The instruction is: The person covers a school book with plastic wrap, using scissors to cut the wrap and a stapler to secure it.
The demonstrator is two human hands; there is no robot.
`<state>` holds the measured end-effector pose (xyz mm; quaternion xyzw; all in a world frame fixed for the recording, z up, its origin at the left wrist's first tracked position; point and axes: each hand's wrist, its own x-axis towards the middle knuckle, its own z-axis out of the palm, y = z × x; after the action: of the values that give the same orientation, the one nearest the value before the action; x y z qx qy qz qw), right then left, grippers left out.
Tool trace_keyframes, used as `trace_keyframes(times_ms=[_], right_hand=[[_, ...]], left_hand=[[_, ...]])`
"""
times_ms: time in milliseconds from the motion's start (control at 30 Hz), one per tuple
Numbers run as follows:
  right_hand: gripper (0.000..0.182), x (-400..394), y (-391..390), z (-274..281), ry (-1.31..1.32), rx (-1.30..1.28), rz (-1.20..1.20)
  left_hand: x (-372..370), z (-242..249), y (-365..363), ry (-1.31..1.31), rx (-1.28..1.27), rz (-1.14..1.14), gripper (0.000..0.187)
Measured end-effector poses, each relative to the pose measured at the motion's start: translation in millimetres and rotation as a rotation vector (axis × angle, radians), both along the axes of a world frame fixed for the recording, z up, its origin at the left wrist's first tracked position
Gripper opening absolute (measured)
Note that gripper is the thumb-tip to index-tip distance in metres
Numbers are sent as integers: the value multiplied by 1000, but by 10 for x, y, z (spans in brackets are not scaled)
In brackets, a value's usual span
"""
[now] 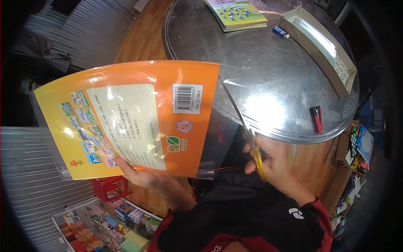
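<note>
our left hand comes up from below, palm up, forearm angled in from the body, fingers clenched on the lower edge of the orange book; thumb side is hidden behind the cover, so we only see fingertips wrapping the bottom edge. right hand sits to the right of the left fingers, wrist bent, black sleeve w/ red cuff, fingers curled tight through the yellow handles of the scissors. blades point up and away from the right fingers, lying along the clear plastic cover; can't tell if blades are apart or closed.

book: held up tilted, back cover facing us, orange fading to yellow, pale text panel, row of small thumbnails, barcode near top right corner, logo below it. it's wrapped in glossy clear plastic that sticks out past the book's right edge, betw. the two hands.

beyond the fingers: round metal table, another book, a long tray, a red and black item near the rim.
</note>
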<state>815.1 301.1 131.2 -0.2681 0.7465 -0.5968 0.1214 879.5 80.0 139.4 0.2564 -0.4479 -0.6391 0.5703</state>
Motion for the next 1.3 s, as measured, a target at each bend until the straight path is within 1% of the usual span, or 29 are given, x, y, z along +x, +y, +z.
trace_keyframes(times_ms=[33,67,133,233,367,467,533,667,733,867,933,1033,1167,1233,1300], right_hand=[[17,0,1,14,1,18,-5],[17,-2,1,29,2,18,-5],[8,0,0,52,-43,38,-8],[7,-13,17,49,-15,44,19],[8,-3,16,28,-78,40,24],[8,-3,16,4,-81,44,36],[9,4,13,-3,-128,30,16],[9,-1,15,-7,-138,1,7],[9,-17,27,-7,-60,43,2],[9,-21,33,-16,-66,18,6],[10,-21,28,7,-67,16,6],[11,-14,17,6,-80,16,-9],[14,-29,36,-21,-54,68,14],[16,-33,28,1,-103,3,8],[16,-29,30,-11,-118,-6,5]], left_hand=[[9,-13,-12,25,6,-19,51],[12,-23,-18,25,6,-19,51],[17,-44,-27,106,14,-67,48],[13,-73,-44,105,-7,-54,49],[15,-92,-34,67,14,-40,49],[6,-91,-17,124,80,-87,49],[-23,-55,20,81,68,-51,49],[-14,-89,-2,111,82,-78,48],[-30,-75,13,67,67,-72,50],[-8,-99,-1,79,83,-103,50],[4,-112,-9,165,121,-143,46],[-15,-81,13,130,100,-105,46],[-10,-99,8,154,83,-122,45],[-11,-117,0,141,66,-119,45],[-12,-140,-6,148,64,-127,45]])
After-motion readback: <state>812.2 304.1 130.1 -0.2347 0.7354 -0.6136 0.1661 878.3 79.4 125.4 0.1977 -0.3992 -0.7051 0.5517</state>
